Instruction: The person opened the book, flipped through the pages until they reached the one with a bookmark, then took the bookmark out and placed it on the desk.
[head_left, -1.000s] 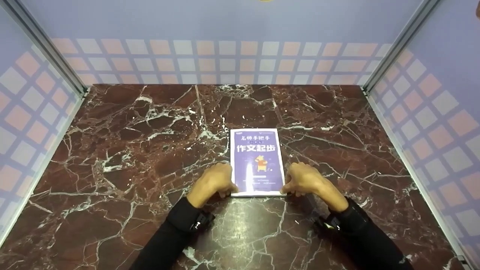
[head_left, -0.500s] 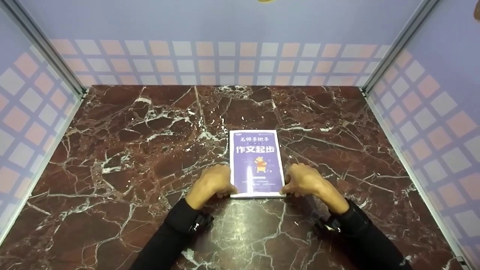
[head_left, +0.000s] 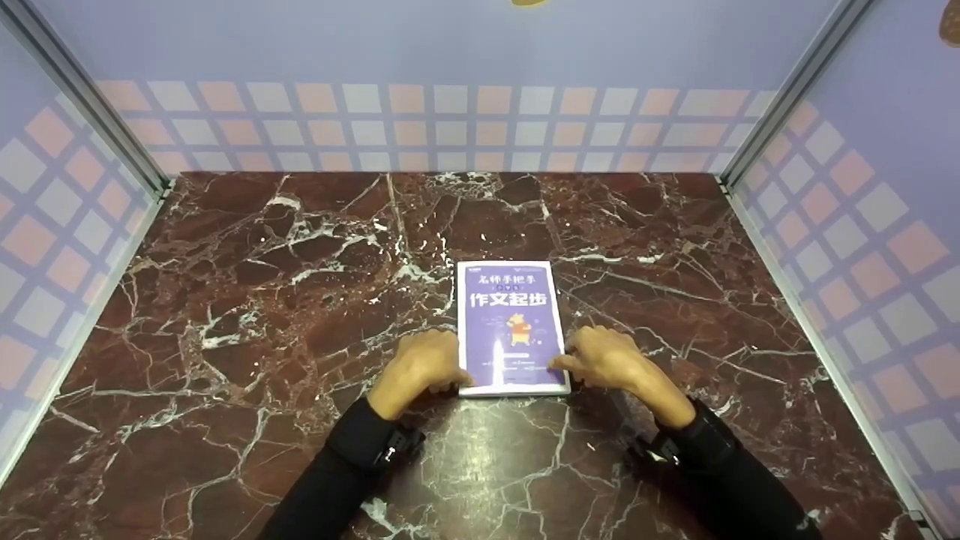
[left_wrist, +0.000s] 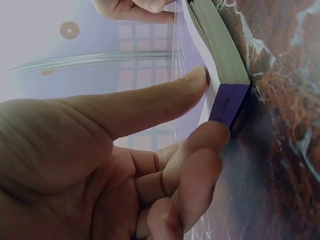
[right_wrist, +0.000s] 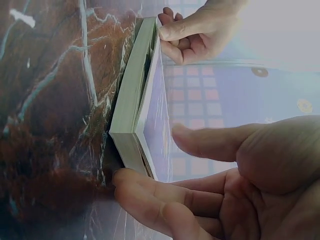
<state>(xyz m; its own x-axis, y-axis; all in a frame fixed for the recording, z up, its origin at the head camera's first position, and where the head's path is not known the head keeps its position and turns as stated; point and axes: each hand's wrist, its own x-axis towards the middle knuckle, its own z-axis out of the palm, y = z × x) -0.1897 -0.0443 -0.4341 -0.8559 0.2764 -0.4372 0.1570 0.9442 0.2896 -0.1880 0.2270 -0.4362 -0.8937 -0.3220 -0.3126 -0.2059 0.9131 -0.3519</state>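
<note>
A purple paperback book with white Chinese lettering and a small yellow-and-red cartoon animal lies face up on the marble-patterned table. At its near left corner, my left hand pinches it, the thumb on the cover and the fingers against the spine, as the left wrist view shows. My right hand is at the near right side. In the right wrist view its thumb stands off the cover, while the fingertips are right at the page edges. There the cover sits slightly raised from the pages.
Lilac panels surround the table at the back, left and right, printed with pink and white squares. Grey metal posts stand in the back corners. A black device is strapped to each wrist, over dark sleeves.
My right thumb has lifted from the near right corner and shifted inward over the cover. The left hand keeps its hold on the book's corner. The whole head view has shifted slightly.
</note>
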